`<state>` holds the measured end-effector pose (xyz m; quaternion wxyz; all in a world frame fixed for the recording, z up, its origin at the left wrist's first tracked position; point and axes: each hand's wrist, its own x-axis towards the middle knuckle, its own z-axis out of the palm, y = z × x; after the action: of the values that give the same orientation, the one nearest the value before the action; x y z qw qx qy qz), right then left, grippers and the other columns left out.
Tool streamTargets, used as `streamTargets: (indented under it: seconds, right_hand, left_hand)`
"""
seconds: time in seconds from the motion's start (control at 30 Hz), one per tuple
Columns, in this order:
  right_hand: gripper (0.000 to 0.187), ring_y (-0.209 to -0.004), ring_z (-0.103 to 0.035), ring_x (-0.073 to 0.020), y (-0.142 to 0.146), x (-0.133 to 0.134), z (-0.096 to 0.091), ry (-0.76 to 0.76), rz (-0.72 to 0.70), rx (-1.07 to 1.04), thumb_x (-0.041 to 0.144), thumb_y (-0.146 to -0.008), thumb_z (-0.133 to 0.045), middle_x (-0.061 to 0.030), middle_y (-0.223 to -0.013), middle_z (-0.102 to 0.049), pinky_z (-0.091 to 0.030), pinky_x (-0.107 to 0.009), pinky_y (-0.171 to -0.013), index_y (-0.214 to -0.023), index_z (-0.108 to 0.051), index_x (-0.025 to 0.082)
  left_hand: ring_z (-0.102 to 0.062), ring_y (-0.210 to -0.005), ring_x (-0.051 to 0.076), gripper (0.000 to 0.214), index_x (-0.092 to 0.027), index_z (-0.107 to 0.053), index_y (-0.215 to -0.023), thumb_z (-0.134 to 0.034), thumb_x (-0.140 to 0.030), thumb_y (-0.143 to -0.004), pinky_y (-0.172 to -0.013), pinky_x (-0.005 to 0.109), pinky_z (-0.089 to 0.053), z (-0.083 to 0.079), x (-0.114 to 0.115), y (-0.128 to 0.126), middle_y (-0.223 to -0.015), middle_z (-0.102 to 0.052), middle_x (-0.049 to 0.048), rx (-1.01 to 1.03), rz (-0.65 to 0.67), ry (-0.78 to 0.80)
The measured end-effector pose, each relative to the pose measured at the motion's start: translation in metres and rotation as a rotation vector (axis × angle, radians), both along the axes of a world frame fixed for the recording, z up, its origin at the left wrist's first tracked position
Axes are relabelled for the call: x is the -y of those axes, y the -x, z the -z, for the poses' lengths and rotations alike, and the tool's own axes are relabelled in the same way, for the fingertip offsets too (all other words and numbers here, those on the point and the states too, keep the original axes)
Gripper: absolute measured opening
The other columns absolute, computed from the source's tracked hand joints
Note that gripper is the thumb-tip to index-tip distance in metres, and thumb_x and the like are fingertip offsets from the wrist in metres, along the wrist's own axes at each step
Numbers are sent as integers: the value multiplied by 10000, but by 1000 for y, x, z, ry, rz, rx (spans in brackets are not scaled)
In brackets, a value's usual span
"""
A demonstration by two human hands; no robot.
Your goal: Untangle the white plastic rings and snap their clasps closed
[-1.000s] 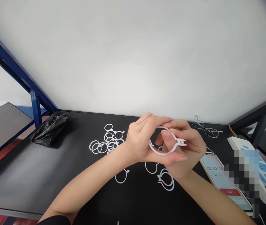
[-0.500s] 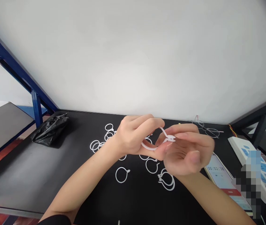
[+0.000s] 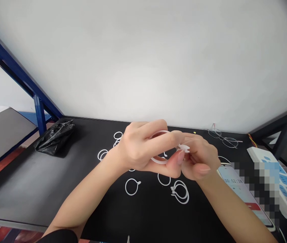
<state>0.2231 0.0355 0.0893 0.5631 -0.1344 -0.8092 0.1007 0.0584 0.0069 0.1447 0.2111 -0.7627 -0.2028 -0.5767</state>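
Observation:
Between my hands is a white plastic ring clip (image 3: pixel 184 148), a round loop with a flat two-pronged catch, raised above the black table (image 3: pixel 92 216). My left hand (image 3: pixel 143 145) grips it, with the thumb and index finger pinching near the catch and the loop passing behind the index finger. My right hand (image 3: pixel 202 153) is closed beside the catch, its curled fingers touching it; the index tip is partly hidden. Below lie more ring clips: a single one (image 3: pixel 125 191), an overlapping group (image 3: pixel 187 195), and others partly covered by my left hand and forearm.
A crumpled black plastic bag (image 3: pixel 54 138) lies at the left. Eyeglasses (image 3: pixel 223 138) rest by the back wall. At the right are a phone (image 3: pixel 234 190) showing a timer and a white power strip (image 3: pixel 262 165). Blue metal framing (image 3: pixel 40 114) stands at the left.
My left index finger has moved right, down toward the catch, and the ring's catch now looks pressed together. My right hand has curled in closer to my left.

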Motion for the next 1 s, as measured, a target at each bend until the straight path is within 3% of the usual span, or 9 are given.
streamTargets:
  seconds: [0.1,0.23,0.33,0.4,0.5,0.67,0.77,0.9,1.0]
  right_hand:
    - [427,-418,-218,-120,2,7,-17,-147,-92,-67,467,-997,-295,36,-519,-268,-200,-302,-408,-645,-367,236]
    - [461,-444,-235,-131,-6,21,-41,-125,-33,-32,419,-1006,-298,27,-532,-246,-206,-317,-440,-586,-316,232]
    - [437,-471,-245,-107,-12,33,-61,-75,-12,179,405,-947,-512,50,-543,-238,-182,-290,-439,-612,-299,221]
    - [475,-481,-213,-88,-14,41,-72,-98,111,369,327,-866,-663,72,-536,-224,-168,-270,-437,-629,-267,216]
    - [457,-453,-195,-80,-18,51,-84,15,227,581,378,-897,-613,86,-515,-230,-183,-245,-395,-663,-253,223]
    - [238,-390,-390,-87,-25,63,-87,163,172,639,290,-1010,-335,67,-511,-456,-312,-228,-388,-791,-401,224]
    - [136,-380,-427,-86,-26,67,-84,170,238,685,297,-994,-399,76,-514,-485,-311,-226,-378,-890,-439,218]
    - [217,-370,-393,-87,-26,67,-80,127,350,778,403,-983,-424,83,-492,-439,-243,-238,-361,-910,-481,207]
    - [232,-371,-379,-88,-24,66,-79,121,363,807,347,-1001,-383,79,-473,-417,-223,-251,-379,-866,-509,206]
  left_hand:
    - [-289,-382,73,143,-220,-569,-705,-457,-232,-792,-350,220,-272,-2,0,3,-513,-411,-39,-17,-33,-5]
    - [-288,-393,70,163,-210,-567,-712,-445,-238,-817,-359,215,-265,-4,1,6,-523,-410,-37,-19,-18,-22]
    - [-300,-400,71,186,-204,-570,-713,-442,-269,-830,-367,209,-277,-6,4,6,-519,-400,-39,-40,-32,-7]
    - [-290,-400,70,202,-203,-565,-706,-458,-316,-835,-368,209,-272,-7,5,7,-514,-384,-44,-58,-50,-18]
    - [-267,-401,68,208,-205,-529,-656,-501,-341,-811,-371,215,-253,-8,7,8,-506,-358,-52,-75,-48,-41]
    - [-247,-403,72,184,-202,-492,-596,-468,-235,-776,-374,232,-243,-11,12,11,-508,-369,-47,-144,-31,79]
    - [-249,-402,75,172,-200,-493,-595,-440,-201,-758,-371,235,-251,-11,13,11,-512,-374,-42,-150,-19,110]
    - [-257,-398,82,158,-202,-503,-605,-408,-162,-724,-367,231,-273,-10,12,10,-497,-350,-40,-175,-32,121]
    - [-245,-395,86,170,-204,-512,-608,-392,-137,-707,-370,233,-270,-10,12,9,-482,-334,-42,-181,-26,140]
